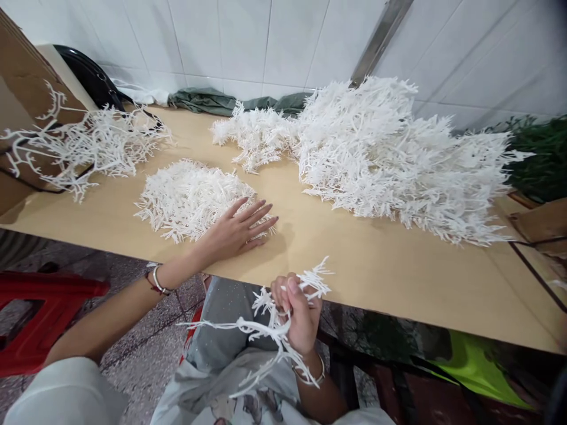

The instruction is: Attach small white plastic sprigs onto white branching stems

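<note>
My left hand (237, 233) lies with its fingers spread at the right edge of a low heap of small white sprigs (190, 198) on the tan table. In front of the table edge, over my lap, my right hand (299, 313) is closed around a white branching plastic stem (270, 333). Its bare branches hang down and to the left, and a tuft of short sprigs sticks out above my thumb. Whether my left hand presses on any sprigs is hidden beneath it.
A large pile of bushy white branches (390, 159) covers the table's back right. Bare white branches (106, 139) lie at the back left. The tan table (398, 271) has its front edge before my lap. A red stool (48, 307) stands at lower left.
</note>
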